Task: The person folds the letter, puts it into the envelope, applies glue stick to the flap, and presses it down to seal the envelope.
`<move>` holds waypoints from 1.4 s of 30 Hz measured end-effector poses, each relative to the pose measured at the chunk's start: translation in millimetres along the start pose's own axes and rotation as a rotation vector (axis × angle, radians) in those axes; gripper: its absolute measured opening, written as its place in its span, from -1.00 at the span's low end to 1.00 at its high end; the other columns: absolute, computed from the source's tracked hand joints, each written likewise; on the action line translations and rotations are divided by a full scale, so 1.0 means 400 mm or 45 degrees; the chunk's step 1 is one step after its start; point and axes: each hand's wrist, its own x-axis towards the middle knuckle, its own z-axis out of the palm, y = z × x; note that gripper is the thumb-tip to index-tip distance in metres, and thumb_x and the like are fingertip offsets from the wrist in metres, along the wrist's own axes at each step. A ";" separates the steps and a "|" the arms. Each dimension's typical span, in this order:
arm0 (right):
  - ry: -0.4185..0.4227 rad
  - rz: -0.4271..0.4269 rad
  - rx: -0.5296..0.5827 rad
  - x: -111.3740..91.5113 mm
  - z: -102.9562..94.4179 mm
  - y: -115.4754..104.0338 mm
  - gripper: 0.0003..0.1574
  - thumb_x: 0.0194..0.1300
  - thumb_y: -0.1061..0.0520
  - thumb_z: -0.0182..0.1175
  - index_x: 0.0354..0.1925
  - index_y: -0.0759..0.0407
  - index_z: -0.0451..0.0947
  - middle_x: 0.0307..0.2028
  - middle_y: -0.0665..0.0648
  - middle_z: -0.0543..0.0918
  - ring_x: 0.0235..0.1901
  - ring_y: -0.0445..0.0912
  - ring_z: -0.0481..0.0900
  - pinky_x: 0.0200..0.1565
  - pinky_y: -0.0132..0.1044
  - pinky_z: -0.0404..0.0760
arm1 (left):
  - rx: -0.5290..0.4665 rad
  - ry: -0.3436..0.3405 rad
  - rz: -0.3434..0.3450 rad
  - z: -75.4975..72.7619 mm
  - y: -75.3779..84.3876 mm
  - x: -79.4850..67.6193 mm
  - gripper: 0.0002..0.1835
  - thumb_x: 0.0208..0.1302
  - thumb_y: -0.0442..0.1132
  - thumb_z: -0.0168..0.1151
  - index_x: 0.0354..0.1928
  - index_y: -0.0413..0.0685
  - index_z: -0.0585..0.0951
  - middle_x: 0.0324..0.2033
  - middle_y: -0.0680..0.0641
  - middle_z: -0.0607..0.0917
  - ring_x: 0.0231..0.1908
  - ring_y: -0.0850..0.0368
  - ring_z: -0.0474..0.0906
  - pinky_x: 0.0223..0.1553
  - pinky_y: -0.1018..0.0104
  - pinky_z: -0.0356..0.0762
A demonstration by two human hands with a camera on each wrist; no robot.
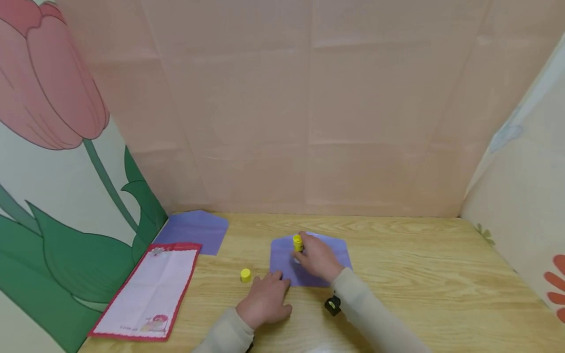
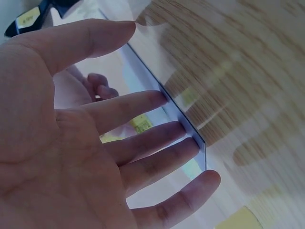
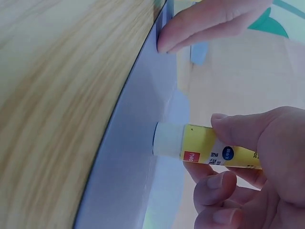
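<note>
My right hand [image 1: 319,258] grips a yellow glue stick [image 3: 198,143] and holds it upright. Its uncapped white end meets the purple envelope [image 1: 304,277], which lies on the table with its flap side away from me. With fingers straight and spread, my left hand [image 1: 266,300] rests its fingertips on the envelope's near left edge; the left wrist view shows that palm [image 2: 52,157] and the fingers along the edge. A yellow cap [image 1: 245,275] stands on the wood just left of the envelope.
Another purple envelope [image 1: 194,231] lies at the back left. Partly over it is a red-bordered sheet of letter paper [image 1: 143,289]. The wooden table [image 1: 415,274] meets a pink covered wall [image 1: 309,122] at the back and flower-patterned panels at both sides.
</note>
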 end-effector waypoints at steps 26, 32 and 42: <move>0.079 0.072 -0.092 -0.051 -0.049 0.070 -0.69 0.28 0.03 0.36 -0.17 0.09 0.43 -0.45 -0.02 0.52 -0.45 -0.12 0.48 -0.47 -0.18 0.46 | -0.008 -0.024 -0.001 -0.005 -0.002 0.001 -0.42 0.11 -0.01 0.38 0.17 -0.10 0.62 -0.13 -0.04 0.56 0.00 -0.01 0.52 -0.04 -0.12 0.49; 0.101 0.120 -0.091 -0.061 -0.067 0.096 -0.69 0.28 0.05 0.36 -0.20 0.10 0.43 -0.47 0.01 0.52 -0.49 -0.10 0.45 -0.50 -0.22 0.40 | -0.015 -0.023 0.001 -0.010 -0.001 -0.002 -0.43 0.11 -0.02 0.38 0.16 -0.10 0.63 -0.16 -0.03 0.54 -0.06 0.02 0.50 -0.12 -0.03 0.45; 0.091 0.192 -0.087 -0.081 -0.100 0.153 -0.66 0.30 0.02 0.33 -0.15 0.14 0.41 -0.43 0.05 0.52 -0.46 -0.07 0.46 -0.50 -0.21 0.42 | -0.017 -0.018 -0.009 -0.015 0.006 -0.006 -0.41 0.11 -0.02 0.38 0.19 -0.09 0.61 -0.13 -0.03 0.55 -0.03 0.02 0.50 -0.12 0.00 0.43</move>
